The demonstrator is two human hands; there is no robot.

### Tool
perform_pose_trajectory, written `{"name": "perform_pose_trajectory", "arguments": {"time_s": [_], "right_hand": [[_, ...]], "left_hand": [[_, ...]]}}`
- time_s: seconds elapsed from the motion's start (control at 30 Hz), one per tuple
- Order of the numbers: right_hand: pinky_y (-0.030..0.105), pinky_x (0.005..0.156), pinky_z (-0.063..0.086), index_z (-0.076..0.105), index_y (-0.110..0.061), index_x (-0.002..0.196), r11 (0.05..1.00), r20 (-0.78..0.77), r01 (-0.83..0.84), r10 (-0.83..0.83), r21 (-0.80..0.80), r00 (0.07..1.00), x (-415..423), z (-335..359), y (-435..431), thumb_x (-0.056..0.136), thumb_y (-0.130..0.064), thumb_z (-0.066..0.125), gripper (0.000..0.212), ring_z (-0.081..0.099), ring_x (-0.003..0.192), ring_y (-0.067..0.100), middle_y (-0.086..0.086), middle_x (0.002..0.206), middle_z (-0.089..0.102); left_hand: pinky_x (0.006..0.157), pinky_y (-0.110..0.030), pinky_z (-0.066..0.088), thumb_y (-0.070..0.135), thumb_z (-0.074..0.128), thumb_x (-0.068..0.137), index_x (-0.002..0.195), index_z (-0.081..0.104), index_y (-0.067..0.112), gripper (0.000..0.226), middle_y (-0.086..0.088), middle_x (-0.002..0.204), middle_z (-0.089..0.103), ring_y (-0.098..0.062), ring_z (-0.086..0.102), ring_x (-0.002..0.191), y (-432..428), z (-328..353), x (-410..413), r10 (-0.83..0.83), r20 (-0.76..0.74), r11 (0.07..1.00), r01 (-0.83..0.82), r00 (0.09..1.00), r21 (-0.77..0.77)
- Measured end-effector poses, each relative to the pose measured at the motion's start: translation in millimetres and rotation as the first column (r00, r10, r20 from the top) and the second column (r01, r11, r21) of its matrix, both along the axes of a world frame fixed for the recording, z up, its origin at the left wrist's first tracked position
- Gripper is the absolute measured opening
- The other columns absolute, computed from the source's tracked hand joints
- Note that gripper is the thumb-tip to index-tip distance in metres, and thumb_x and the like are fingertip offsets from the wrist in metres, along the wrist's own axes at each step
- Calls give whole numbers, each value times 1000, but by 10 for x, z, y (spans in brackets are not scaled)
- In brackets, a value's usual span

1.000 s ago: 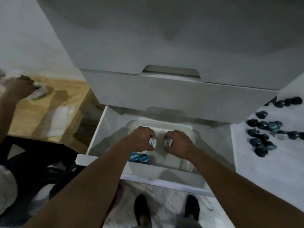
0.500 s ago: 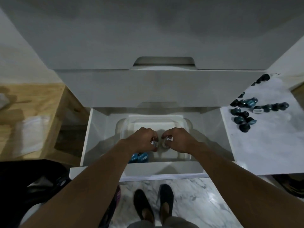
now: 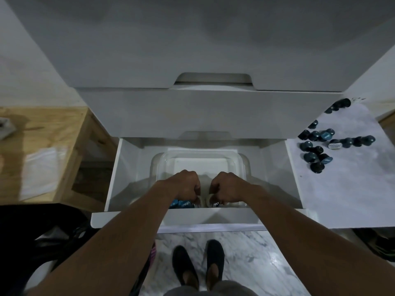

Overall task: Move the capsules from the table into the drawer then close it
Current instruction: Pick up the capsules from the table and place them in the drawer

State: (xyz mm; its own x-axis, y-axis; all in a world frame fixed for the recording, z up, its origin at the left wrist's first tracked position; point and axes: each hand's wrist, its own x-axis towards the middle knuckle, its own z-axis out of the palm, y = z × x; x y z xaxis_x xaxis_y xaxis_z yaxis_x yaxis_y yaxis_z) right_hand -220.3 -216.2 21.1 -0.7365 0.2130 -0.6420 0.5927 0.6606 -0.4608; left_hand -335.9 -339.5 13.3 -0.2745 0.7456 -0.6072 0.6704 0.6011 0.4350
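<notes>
Dark teal capsules [image 3: 320, 144] cluster on the marble bench [image 3: 352, 189], right of the open drawer [image 3: 128, 178]. Over its clear tray [image 3: 201, 155], the left hand [image 3: 184, 185] and right hand [image 3: 227, 186] are fisted. Each pinches a pale-lidded capsule [image 3: 210, 198] largely hidden by fingers. The lids now sit lower than half a second ago, nearer the blue capsules [image 3: 181, 203].
</notes>
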Motion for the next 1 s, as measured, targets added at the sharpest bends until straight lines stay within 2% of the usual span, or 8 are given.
{"name": "perform_pose_trajectory", "arguments": {"time_s": [0.1, 0.2, 0.37, 0.5, 0.6, 0.73, 0.9, 1.0], "right_hand": [[24, 72, 52, 73, -14, 97, 1000, 0, -18, 18, 15, 1000, 0, -34, -24, 73, -20, 78, 25, 63, 79, 15, 4, 95, 71], [27, 78, 54, 73, -15, 98, 1000, 0, -24, 24, 12, 1000, -3, -56, -28, 74, -19, 77, 25, 63, 83, 17, 5, 97, 71], [25, 81, 51, 70, -16, 104, 998, -23, -56, 57, 29, 998, 17, -64, 23, 79, -24, 73, 26, 61, 90, 16, 4, 108, 69], [25, 79, 46, 67, -14, 107, 992, -103, -24, 36, 122, 994, 15, 12, 135, 84, -28, 67, 26, 59, 98, 20, 6, 113, 65], [30, 90, 45, 62, -15, 117, 961, -235, 38, 28, 273, 972, 25, 135, 215, 88, -30, 61, 33, 57, 110, 26, 9, 122, 62], [39, 99, 43, 55, -11, 126, 905, -393, 120, 56, 408, 918, 118, 319, 271, 92, -30, 54, 38, 52, 118, 32, 15, 128, 54], [43, 97, 45, 51, -8, 127, 804, -537, 232, 125, 548, 834, 458, 578, 262, 94, -32, 51, 40, 48, 118, 32, 15, 125, 54], [44, 89, 48, 55, -7, 120, 733, -612, 369, 80, 572, 787, 736, 757, 239, 91, -30, 53, 37, 51, 112, 35, 16, 120, 56]], "left_hand": [[82, -34, 56, 13, 74, 74, 98, 74, 15, 24, -6, 99, 71, -22, 65, 88, -2, 2, 13, -2, -16, 1000, 2, 1000, -8], [80, -33, 56, 12, 73, 74, 99, 73, 15, 25, -7, 100, 70, -22, 65, 88, -12, 8, 23, 8, -27, 1000, -8, 1000, -16], [82, -29, 53, 20, 78, 74, 105, 72, 15, 32, -6, 105, 70, -22, 65, 92, 20, 61, 65, 50, -34, 999, -50, 998, 9], [88, -33, 51, 28, 73, 79, 110, 66, 16, 34, -6, 113, 65, -22, 61, 99, 60, 143, 97, 164, -159, 984, -151, 973, 90], [91, -38, 50, 30, 61, 88, 119, 58, 14, 35, -9, 119, 60, -26, 58, 107, 114, 282, 190, 238, -359, 968, -190, 902, 164], [90, -41, 47, 26, 50, 93, 125, 50, 10, 37, -13, 121, 56, -30, 54, 111, 160, 473, 394, 347, -563, 922, -165, 750, 349], [95, -38, 42, 29, 50, 93, 122, 49, 10, 35, -10, 120, 55, -28, 53, 110, 182, 728, 697, 398, -639, 853, -9, 659, 522], [93, -40, 44, 26, 57, 88, 117, 52, 7, 35, -14, 114, 58, -31, 55, 105, 192, 893, 871, 397, -675, 830, 71, 623, 553]]}}
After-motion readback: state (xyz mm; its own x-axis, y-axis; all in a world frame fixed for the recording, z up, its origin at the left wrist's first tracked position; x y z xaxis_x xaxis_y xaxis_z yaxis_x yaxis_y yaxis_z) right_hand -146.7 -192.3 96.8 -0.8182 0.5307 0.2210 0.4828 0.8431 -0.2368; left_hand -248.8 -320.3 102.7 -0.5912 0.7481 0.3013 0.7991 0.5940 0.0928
